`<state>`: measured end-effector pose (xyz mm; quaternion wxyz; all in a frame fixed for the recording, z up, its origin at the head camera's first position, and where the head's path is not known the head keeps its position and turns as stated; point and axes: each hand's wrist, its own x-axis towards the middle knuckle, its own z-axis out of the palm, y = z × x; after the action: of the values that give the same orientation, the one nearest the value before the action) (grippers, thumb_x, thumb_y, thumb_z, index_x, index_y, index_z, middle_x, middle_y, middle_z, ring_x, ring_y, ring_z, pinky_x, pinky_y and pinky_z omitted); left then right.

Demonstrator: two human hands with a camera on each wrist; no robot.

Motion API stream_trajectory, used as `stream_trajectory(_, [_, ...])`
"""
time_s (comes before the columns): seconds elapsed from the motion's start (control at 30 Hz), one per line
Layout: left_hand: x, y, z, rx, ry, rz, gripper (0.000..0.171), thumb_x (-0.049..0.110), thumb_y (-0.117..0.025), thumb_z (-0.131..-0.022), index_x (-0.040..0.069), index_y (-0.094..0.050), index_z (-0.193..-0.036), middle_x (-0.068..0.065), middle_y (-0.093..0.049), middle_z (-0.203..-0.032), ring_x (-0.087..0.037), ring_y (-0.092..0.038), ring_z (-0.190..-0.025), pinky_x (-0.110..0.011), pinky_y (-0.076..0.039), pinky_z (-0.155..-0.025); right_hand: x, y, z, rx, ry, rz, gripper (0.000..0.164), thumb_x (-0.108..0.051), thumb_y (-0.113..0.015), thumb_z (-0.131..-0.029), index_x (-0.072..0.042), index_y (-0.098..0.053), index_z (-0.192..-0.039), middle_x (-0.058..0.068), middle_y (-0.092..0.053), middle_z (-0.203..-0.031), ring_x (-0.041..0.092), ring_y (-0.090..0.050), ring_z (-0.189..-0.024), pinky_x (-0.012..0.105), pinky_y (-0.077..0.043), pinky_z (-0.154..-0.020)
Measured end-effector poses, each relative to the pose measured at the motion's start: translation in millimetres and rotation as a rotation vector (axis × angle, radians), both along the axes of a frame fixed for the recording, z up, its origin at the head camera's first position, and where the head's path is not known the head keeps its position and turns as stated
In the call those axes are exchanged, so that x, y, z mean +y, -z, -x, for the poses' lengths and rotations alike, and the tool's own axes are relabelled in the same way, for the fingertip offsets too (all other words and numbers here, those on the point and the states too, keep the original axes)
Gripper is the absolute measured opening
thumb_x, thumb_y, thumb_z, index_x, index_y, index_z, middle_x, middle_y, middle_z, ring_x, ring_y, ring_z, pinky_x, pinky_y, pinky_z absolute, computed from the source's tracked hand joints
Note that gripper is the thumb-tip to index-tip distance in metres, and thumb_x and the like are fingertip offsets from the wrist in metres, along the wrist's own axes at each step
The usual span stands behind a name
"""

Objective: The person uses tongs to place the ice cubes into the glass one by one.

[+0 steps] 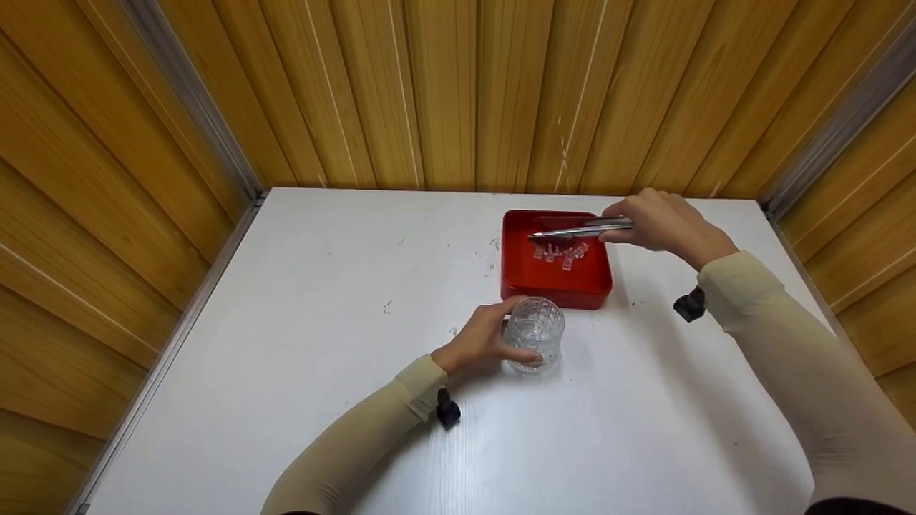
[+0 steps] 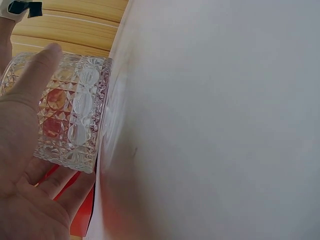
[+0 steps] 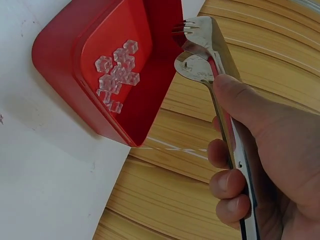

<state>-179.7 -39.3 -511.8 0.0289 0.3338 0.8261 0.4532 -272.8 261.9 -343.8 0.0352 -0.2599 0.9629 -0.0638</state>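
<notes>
My left hand holds a clear cut-glass tumbler standing on the table, thumb on the near side and fingers around the far side. Up at the right, my right hand grips metal serving tongs, thumb on one arm and fingers curled round the other. One end of the tongs is forked, the other spoon-shaped; nothing shows between them. They hover over a red square box. Inside the box lie several small clear cubes, clustered together, apart from the tongs in the right wrist view.
The white table has small dark marks on it. Wood-patterned panels stand behind it and along both sides. The red box sits close to the far edge, just beyond the tumbler.
</notes>
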Motion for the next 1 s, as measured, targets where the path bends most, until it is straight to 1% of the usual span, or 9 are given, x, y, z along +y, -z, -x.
stream_trajectory(0.17, [0,0.9,-0.8,0.029,-0.001,0.010,0.087,0.037,-0.096,-0.070,0.014,-0.055,-0.143,-0.001,-0.071,-0.126,-0.011,-0.065,-0.109,-0.020,-0.051,-0.098,-2,1.7,8.0,-0.025,0.024,-0.016,0.041,-0.034,-0.079,-0.092,-0.007,-0.075,-0.123,0.014,-0.077,-0.107,0.026,-0.067,-0.082,0.044,-0.059,-0.071])
stream_trajectory(0.37, [0,2.2,-1.3,0.030,-0.008,0.013,0.087,0.036,-0.097,-0.070,0.013,-0.055,-0.143,-0.001,-0.070,-0.127,-0.011,-0.065,-0.111,-0.021,-0.051,-0.098,-5,3.4,16.0,-0.059,0.063,-0.007,0.044,-0.031,-0.079,-0.092,-0.004,-0.073,-0.126,0.019,-0.074,-0.113,0.032,-0.068,-0.092,0.050,-0.060,-0.077])
stream_trajectory(0.63, [-1,3.6,-3.0,0.018,-0.001,-0.004,0.087,0.035,-0.097,-0.070,0.013,-0.055,-0.143,-0.002,-0.070,-0.127,-0.011,-0.065,-0.112,-0.021,-0.051,-0.097,-6,5.5,26.7,-0.093,0.095,-0.014,0.043,-0.029,-0.078,-0.093,-0.002,-0.072,-0.126,0.022,-0.071,-0.118,0.038,-0.065,-0.103,0.056,-0.058,-0.085])
stream_trajectory(0.8, [-1,3.2,-2.8,0.012,-0.010,0.003,0.087,0.036,-0.097,-0.070,0.015,-0.055,-0.143,0.000,-0.071,-0.126,-0.009,-0.065,-0.110,-0.021,-0.051,-0.098,-6,7.8,32.4,-0.090,0.111,-0.019,0.043,-0.030,-0.078,-0.093,-0.002,-0.073,-0.125,0.022,-0.072,-0.117,0.037,-0.065,-0.100,0.053,-0.059,-0.081])
stream_trajectory(1.0, [2,2.2,-3.5,0.018,-0.010,0.009,0.088,0.037,-0.096,-0.070,0.014,-0.054,-0.144,-0.001,-0.070,-0.127,-0.011,-0.065,-0.110,-0.021,-0.051,-0.098,-7,12.4,36.5,-0.106,0.136,-0.017,0.041,-0.030,-0.077,-0.094,-0.003,-0.073,-0.125,0.020,-0.073,-0.114,0.035,-0.066,-0.096,0.049,-0.060,-0.075])
